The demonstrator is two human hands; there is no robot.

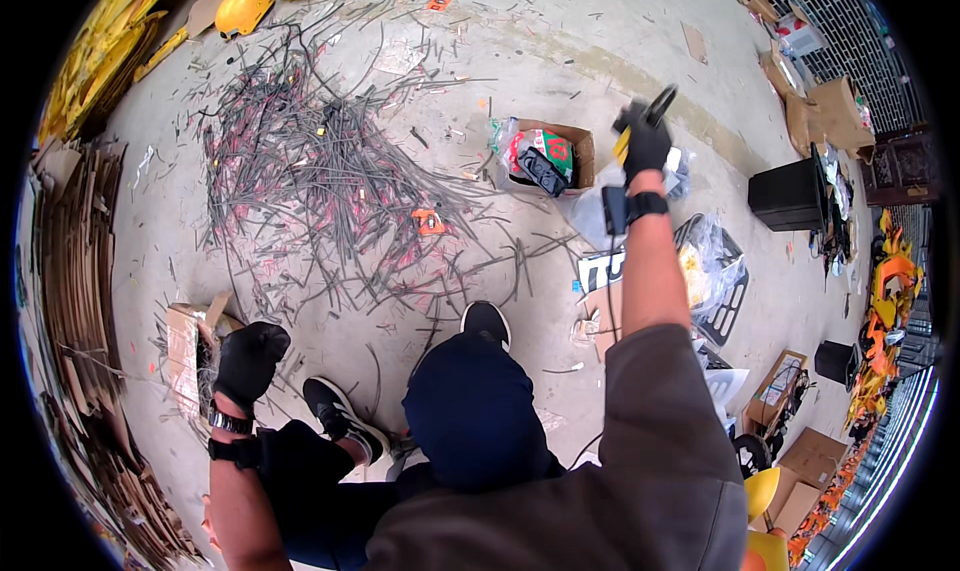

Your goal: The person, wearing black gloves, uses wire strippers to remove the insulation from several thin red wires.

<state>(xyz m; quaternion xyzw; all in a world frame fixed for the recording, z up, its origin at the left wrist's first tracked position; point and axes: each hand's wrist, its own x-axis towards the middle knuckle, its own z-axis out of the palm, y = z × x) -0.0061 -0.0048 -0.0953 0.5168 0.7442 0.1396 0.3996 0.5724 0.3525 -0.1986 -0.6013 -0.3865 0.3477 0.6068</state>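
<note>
My right hand [646,140], in a black glove, is raised at the upper right and gripping a tool with yellow on its handle and a dark end; its exact kind is unclear. Plastic bags and an open cardboard box [585,158] with bags and a black plastic part [543,172] lie below and left of it. My left hand [251,361], also gloved in black, is curled beside a small torn cardboard box [184,353]; whether it holds anything cannot be told. A wide heap of cut black cables [322,173] covers the floor ahead, with an orange part [428,222] on it.
Stacked flattened cardboard [75,256] lines the left side. Yellow plastic panels [112,53] are piled at the upper left. On the right stand a black bin [786,194], a black slotted panel [731,301] under plastic wrap, and a cardboard box [776,391]. Cable scraps lie near my shoes.
</note>
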